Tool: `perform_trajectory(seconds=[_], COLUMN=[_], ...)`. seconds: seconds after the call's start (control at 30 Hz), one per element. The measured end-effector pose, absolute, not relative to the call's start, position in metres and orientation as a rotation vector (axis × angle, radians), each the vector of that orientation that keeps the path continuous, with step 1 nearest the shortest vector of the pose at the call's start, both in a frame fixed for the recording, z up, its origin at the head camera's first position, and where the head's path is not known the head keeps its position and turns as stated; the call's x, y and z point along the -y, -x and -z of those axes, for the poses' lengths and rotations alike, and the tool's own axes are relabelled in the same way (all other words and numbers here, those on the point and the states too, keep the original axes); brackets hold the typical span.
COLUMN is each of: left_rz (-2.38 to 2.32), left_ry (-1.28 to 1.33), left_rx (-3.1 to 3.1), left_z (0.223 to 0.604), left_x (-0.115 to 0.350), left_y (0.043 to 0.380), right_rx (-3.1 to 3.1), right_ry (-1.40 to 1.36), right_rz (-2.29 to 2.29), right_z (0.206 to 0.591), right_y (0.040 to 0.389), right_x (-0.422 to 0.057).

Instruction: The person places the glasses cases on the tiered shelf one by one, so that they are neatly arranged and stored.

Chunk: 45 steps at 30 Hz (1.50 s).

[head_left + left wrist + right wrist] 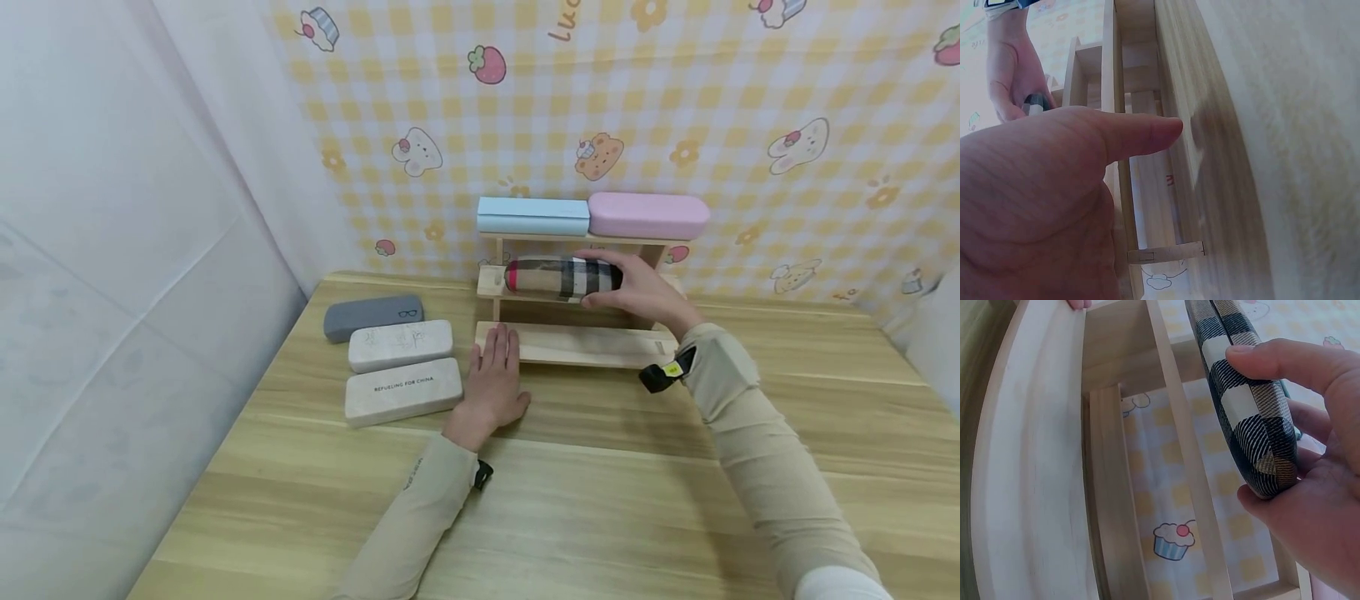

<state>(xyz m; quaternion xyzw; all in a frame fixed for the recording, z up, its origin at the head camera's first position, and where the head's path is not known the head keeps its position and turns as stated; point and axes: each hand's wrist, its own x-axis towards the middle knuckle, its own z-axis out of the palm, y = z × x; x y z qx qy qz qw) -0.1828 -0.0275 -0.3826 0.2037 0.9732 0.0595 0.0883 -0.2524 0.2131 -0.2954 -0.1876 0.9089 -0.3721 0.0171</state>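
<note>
My right hand (637,292) grips the right end of a plaid glasses case (543,277), thumb on one side and fingers on the other. The case lies lengthwise at the middle tier of a small wooden rack (592,343); whether it touches the slat I cannot tell. In the right wrist view the case's black, white and tan checks (1241,412) show close to the palm. My left hand (491,387) rests with straight fingers on the left end of the rack's lowest board, its thumb spread to the side.
A light blue case (532,217) and a pink case (648,217) sit side by side on the top tier. Left of the rack, on the wooden table (300,500), lie a grey glasses case (371,317), a patterned white case (401,346) and a lettered white case (405,400).
</note>
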Motion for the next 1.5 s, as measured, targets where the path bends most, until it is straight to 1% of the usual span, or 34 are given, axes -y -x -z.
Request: perform_trajectory(seconds=[0.27, 0.6, 0.87, 1.13, 1.5], left_rz=[-0.183, -0.184, -0.176, -0.150, -0.165], left_ry=[-0.617, -0.596, -0.585, -0.588, -0.587], left_rx=[-2.904, -2.912, -2.906, -2.908, -2.910], left_z=[0.382, 0.383, 0.383, 0.385, 0.382], left_x=[0.026, 0.028, 0.029, 0.026, 0.026], left_y=[0.182, 0.182, 0.182, 0.182, 0.181], right_rx=[-2.782, -2.813, -2.797, -2.764, -2.713], right_ry=[0.619, 0.728, 0.702, 0.718, 0.698], right_rz=[1.200, 1.169, 1.152, 1.177, 1.201], right_z=[0.298, 0.303, 0.301, 0.306, 0.306], right_y=[0.259, 0.271, 0.277, 0.285, 0.286], right_x=[-0.203, -0.188, -0.179, -0.181, -0.181])
